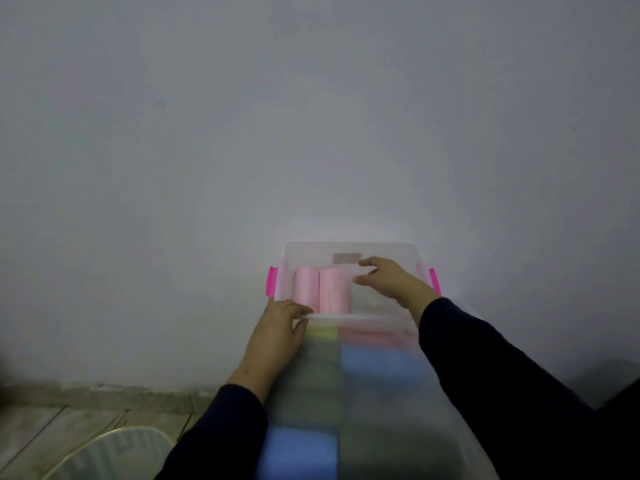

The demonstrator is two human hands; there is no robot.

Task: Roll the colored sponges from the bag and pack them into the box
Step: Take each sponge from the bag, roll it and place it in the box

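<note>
Left hand (277,327) curls its fingers (299,310) over the near rim of a clear box (349,249). Right hand (391,282) hovers inside it, fingers loosely spread, holding nothing. Two pink rolls (320,289) lie side by side at the box's left. Nearer, a bag (346,393) shows blurred blue, yellow, pink sponges. A grey wall (311,116) stands behind; floor (52,420) lower left.

Translucent, smooth plastic box (349,251) with glossy pink plastic latches (272,281); matt pink sponge rolls (320,289) inside; matt painted wall (311,116) at twelve o'clock
</note>
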